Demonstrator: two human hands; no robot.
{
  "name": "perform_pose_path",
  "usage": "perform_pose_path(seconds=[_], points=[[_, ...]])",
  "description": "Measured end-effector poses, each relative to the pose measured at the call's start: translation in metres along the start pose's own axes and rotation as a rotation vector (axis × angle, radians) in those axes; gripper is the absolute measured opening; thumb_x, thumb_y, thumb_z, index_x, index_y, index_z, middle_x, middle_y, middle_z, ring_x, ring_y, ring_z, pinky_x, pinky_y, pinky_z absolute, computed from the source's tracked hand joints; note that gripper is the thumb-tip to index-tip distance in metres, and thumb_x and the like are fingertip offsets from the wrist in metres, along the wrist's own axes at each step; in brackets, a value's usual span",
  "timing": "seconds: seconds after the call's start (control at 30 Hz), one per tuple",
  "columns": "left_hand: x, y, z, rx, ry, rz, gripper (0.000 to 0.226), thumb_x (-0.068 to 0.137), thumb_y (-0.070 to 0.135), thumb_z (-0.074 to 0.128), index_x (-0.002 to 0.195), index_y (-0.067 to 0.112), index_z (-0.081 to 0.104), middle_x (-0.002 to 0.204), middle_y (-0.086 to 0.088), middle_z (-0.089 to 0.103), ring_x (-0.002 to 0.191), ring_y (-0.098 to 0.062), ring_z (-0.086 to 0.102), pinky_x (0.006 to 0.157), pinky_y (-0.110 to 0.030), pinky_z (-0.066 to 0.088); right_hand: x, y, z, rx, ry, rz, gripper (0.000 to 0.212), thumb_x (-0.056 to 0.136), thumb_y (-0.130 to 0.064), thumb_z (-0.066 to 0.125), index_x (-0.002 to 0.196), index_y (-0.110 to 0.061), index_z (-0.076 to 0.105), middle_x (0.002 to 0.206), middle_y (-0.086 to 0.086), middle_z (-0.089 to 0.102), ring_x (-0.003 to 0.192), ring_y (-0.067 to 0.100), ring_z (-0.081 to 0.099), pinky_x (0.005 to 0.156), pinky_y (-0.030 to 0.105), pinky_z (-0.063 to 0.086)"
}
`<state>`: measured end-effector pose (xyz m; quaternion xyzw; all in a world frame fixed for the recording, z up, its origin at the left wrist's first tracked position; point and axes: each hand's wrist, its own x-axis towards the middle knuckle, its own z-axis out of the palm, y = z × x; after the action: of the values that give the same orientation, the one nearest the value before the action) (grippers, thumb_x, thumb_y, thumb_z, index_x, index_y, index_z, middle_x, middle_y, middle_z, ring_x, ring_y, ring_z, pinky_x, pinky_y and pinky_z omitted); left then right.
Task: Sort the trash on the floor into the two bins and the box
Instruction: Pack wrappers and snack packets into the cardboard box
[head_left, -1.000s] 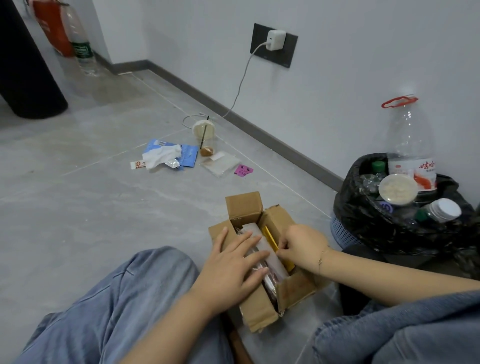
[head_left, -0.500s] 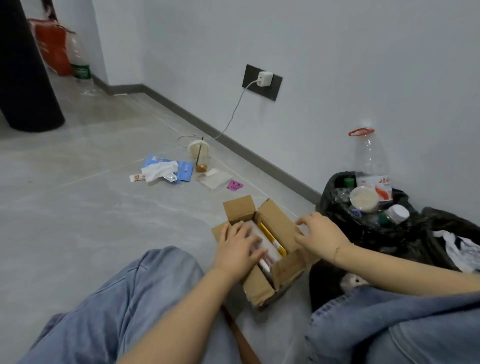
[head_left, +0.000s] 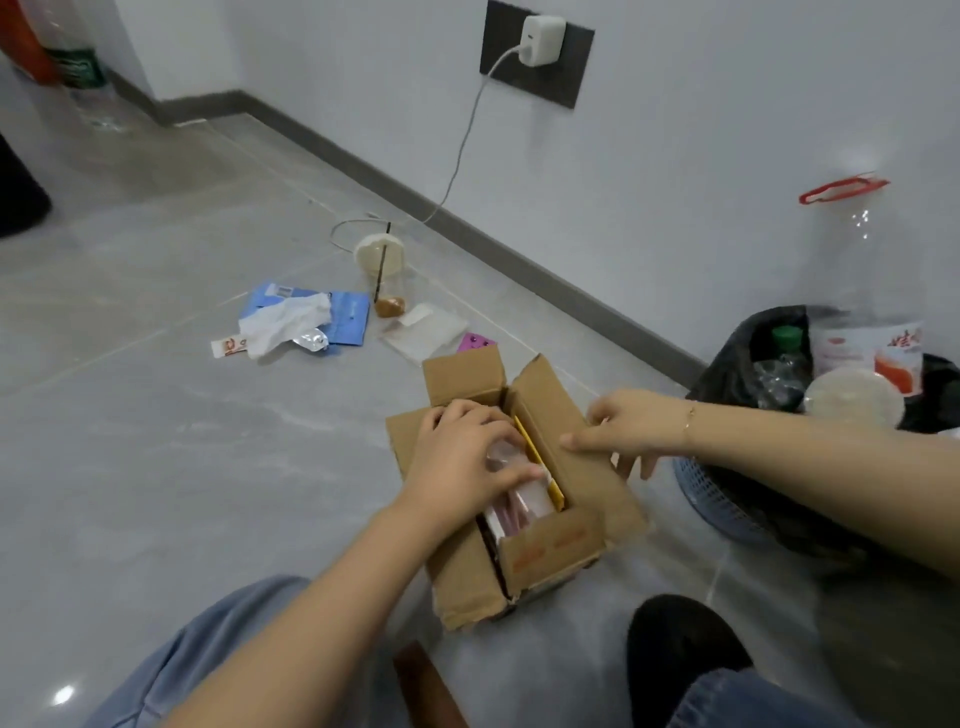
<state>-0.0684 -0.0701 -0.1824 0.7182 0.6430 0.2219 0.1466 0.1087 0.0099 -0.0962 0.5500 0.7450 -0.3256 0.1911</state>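
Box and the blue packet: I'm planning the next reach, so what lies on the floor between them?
Head view: mostly bare grey floor. The clear wrapper and pink scrap lie just right of that line from box to blue packet.

Matt brown cardboard box (head_left: 540, 551); glossy grey tile floor (head_left: 156, 467); clear plastic bottle (head_left: 865, 291); crumpled white tissue (head_left: 283, 322).
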Motion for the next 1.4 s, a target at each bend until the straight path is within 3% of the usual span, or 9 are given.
perform_pose_path(seconds=[0.13,0.27,0.37,0.53,0.63,0.87,1.1,1.23,1.4], points=[[0.015,-0.008,-0.018,-0.101,0.074,-0.016,0.060,0.068,0.084,0.044,0.102,0.040,0.068,0.114,0.027,0.058,0.115,0.002,0.040,0.092,-0.026,0.023,0.022,-0.012,-0.060,-0.181,0.016,-0.085,0.033,0.091,-0.044,0.055,0.109,-0.016,0.058,0.100,0.004,0.066,0.086,0.017,0.064,0.061,0.023,0.052],[0.044,-0.015,-0.041,-0.290,0.128,-0.039,0.047,0.077,0.076,0.047,0.094,0.038,0.069,0.100,0.025,0.063,0.104,0.002,0.052,0.090,-0.026,0.038,0.066,-0.032,-0.102,-0.246,-0.087,-0.131,0.024,0.092,-0.032,0.058,0.104,-0.012,0.063,0.089,0.003,0.068,0.073,0.014,0.064,0.056,0.022,0.051],[0.069,-0.027,-0.052,-0.521,0.215,-0.202,0.035,0.085,0.061,0.053,0.085,0.032,0.071,0.089,0.017,0.066,0.086,-0.002,0.059,0.074,-0.017,0.044,0.116,-0.047,-0.109,-0.299,-0.125,-0.132,0.023,0.089,-0.024,0.062,0.102,-0.005,0.065,0.074,0.003,0.067,0.054,0.013,0.057,0.049,0.023,0.050],[0.116,-0.084,-0.043,-0.519,0.218,-0.527,0.015,0.091,0.026,0.061,0.079,0.021,0.067,0.075,0.006,0.069,0.065,-0.005,0.062,0.068,-0.021,0.047,0.196,-0.045,-0.090,-0.063,-0.060,-0.165,0.019,0.086,-0.020,0.067,0.098,-0.005,0.065,0.083,0.007,0.066,0.065,0.018,0.058,0.047,0.024,0.047],[0.140,-0.120,-0.025,-0.360,0.109,-0.596,0.005,0.085,0.020,0.068,0.084,0.021,0.063,0.086,0.004,0.066,0.076,-0.011,0.061,0.073,-0.026,0.045,0.226,-0.033,-0.067,0.240,0.007,-0.127,0.015,0.085,-0.019,0.068,0.095,-0.010,0.063,0.085,0.005,0.062,0.069,0.016,0.057,0.050,0.024,0.048],[0.186,-0.160,0.017,0.179,-0.136,-0.442,0.063,0.080,0.040,0.071,0.135,0.022,0.045,0.146,-0.002,0.036,0.135,-0.022,0.034,0.105,-0.041,0.035,0.278,-0.017,-0.047,0.264,0.153,-0.105,0.037,0.081,-0.031,0.070,0.108,-0.016,0.050,0.100,0.003,0.051,0.084,0.018,0.050,0.058,0.026,0.038],[0.197,-0.182,0.034,0.191,-0.132,-0.495,0.040,0.081,0.049,0.067,0.110,0.022,0.059,0.133,0.000,0.045,0.121,-0.024,0.046,0.097,-0.038,0.042,0.305,-0.023,-0.042,0.104,0.172,-0.206,0.047,0.076,-0.038,0.072,0.109,-0.012,0.050,0.107,0.006,0.056,0.094,0.025,0.055,0.073,0.032,0.044],[0.202,-0.186,0.043,0.085,-0.032,-0.568,0.026,0.085,0.037,0.067,0.098,0.014,0.065,0.127,-0.004,0.049,0.118,-0.026,0.047,0.097,-0.038,0.040,0.319,-0.028,-0.037,-0.002,0.169,-0.243,0.045,0.078,-0.032,0.070,0.112,-0.010,0.051,0.113,0.010,0.059,0.103,0.031,0.057,0.079,0.034,0.045],[0.211,-0.186,0.045,0.109,0.079,-0.771,0.079,0.064,0.042,0.084,0.125,0.013,0.043,0.126,-0.008,0.047,0.116,-0.029,0.044,0.096,-0.039,0.037,0.334,-0.032,-0.038,0.063,0.212,-0.154,0.059,0.071,-0.031,0.079,0.117,-0.010,0.048,0.116,0.008,0.058,0.107,0.030,0.058,0.075,0.030,0.041]])
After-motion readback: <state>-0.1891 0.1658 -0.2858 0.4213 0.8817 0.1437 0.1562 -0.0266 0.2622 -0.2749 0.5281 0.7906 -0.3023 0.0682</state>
